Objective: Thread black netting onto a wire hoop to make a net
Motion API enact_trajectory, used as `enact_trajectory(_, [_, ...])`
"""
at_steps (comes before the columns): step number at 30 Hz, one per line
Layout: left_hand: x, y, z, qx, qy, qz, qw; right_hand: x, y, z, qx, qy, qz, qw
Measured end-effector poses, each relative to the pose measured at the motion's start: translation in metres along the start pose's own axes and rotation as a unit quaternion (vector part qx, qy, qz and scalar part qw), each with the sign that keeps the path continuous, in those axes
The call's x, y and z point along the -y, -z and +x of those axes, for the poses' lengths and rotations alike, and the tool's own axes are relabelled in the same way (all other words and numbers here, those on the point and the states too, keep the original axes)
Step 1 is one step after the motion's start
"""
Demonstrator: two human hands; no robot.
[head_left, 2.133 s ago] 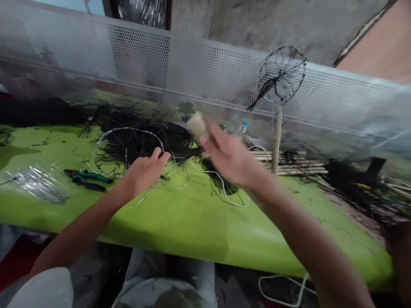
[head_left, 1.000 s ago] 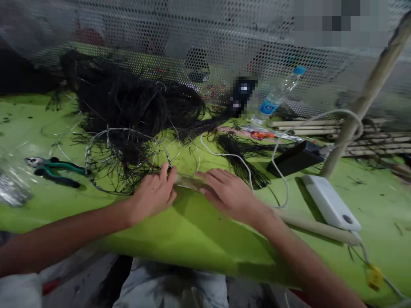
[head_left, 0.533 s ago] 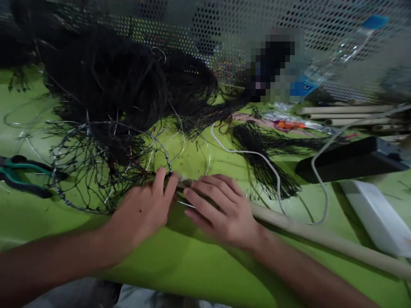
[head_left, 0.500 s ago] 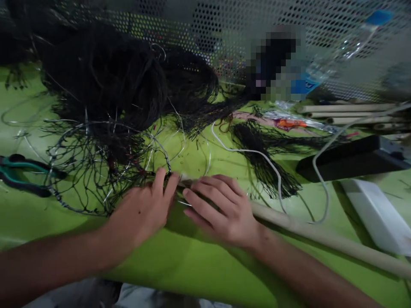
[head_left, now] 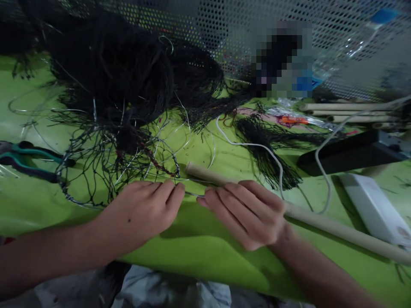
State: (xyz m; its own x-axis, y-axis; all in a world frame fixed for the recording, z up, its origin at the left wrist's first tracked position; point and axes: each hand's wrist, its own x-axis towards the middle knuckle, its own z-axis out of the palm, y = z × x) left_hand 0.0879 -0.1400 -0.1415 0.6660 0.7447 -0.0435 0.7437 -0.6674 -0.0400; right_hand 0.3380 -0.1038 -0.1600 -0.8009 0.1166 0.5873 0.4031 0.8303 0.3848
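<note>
A thin silvery wire (head_left: 194, 194) stretches between my two hands. My left hand (head_left: 144, 209) is closed on it, its fingertips curled under and hidden, at the near edge of a black net (head_left: 93, 171) bound along a wire hoop. My right hand (head_left: 247, 214) pinches the wire's other stretch between thumb and fingers. Beneath and behind that hand lies a pale round pole (head_left: 337, 231), its end (head_left: 195, 169) showing between the hands. The net's wrapped rim (head_left: 175, 164) ends just above my left fingers.
Teal-handled pliers (head_left: 30, 160) lie at the left. A heap of black netting (head_left: 109, 72) fills the back left. On the right are a white cable (head_left: 268, 152), a black box (head_left: 353, 152), a white box (head_left: 374, 209) and several pale sticks (head_left: 346, 107). Behind stands a perforated panel (head_left: 234, 25).
My right hand has moved right, away from the left, along the wire. The gap between them has widened, and the pole's end now shows. My left fingers have curled closed.
</note>
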Motion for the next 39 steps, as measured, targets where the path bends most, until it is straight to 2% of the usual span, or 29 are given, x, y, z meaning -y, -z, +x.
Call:
enact_trajectory(3, [0.0, -0.003, -0.003, -0.089, 0.001, -0.019, 0.996, -0.001, 0.002, -0.001, -0.042, 0.01, -0.006, 0.999])
enact_trajectory(7, [0.003, 0.001, 0.001, -0.111, 0.052, -0.161, 0.979, -0.003, 0.003, 0.001, -0.064, 0.006, 0.014, 0.998])
enact_trajectory(9, [0.004, 0.006, 0.003, -0.105, 0.077, -0.235, 0.963, 0.001, 0.003, 0.003, -0.077, -0.042, 0.05, 0.995])
enact_trajectory(12, [0.008, 0.014, 0.005, -0.098, 0.106, -0.322, 0.936, 0.013, 0.002, 0.008, -0.092, -0.193, 0.166, 0.963])
enact_trajectory(16, [0.011, 0.014, 0.011, -0.076, 0.146, -0.412, 0.897, 0.03, 0.005, 0.013, -0.071, -0.398, 0.325, 0.855])
enact_trajectory(18, [0.011, 0.01, 0.015, -0.073, 0.16, -0.442, 0.88, 0.033, 0.008, 0.016, -0.04, -0.464, 0.371, 0.804])
enact_trajectory(20, [0.01, 0.005, 0.019, -0.074, 0.166, -0.453, 0.873, 0.033, 0.01, 0.018, 0.006, -0.522, 0.425, 0.74])
enact_trajectory(24, [0.007, 0.001, 0.021, -0.067, 0.177, -0.477, 0.858, 0.029, 0.011, 0.02, 0.067, -0.596, 0.552, 0.579])
enact_trajectory(25, [0.006, 0.001, 0.021, -0.061, 0.18, -0.487, 0.852, 0.028, 0.011, 0.019, 0.072, -0.601, 0.571, 0.554])
enact_trajectory(27, [0.006, 0.001, 0.021, -0.034, 0.183, -0.507, 0.842, 0.026, 0.011, 0.018, 0.073, -0.601, 0.597, 0.527])
enact_trajectory(29, [0.008, 0.002, 0.021, 0.002, 0.185, -0.527, 0.829, 0.025, 0.011, 0.015, 0.075, -0.59, 0.609, 0.524])
enact_trajectory(31, [0.011, 0.002, 0.022, 0.027, 0.186, -0.548, 0.815, 0.022, 0.01, 0.013, 0.078, -0.57, 0.61, 0.545])
enact_trajectory(33, [0.014, 0.002, 0.023, 0.043, 0.182, -0.578, 0.795, 0.019, 0.01, 0.011, 0.085, -0.53, 0.593, 0.601])
enact_trajectory(36, [0.016, 0.001, 0.025, 0.084, 0.175, -0.641, 0.743, 0.013, 0.008, 0.007, 0.087, -0.429, 0.533, 0.724])
enact_trajectory(37, [0.016, 0.0, 0.026, 0.1, 0.174, -0.659, 0.725, 0.012, 0.008, 0.005, 0.082, -0.399, 0.513, 0.756])
enact_trajectory(39, [0.015, -0.001, 0.028, 0.114, 0.174, -0.679, 0.704, 0.01, 0.007, 0.002, 0.066, -0.37, 0.49, 0.786])
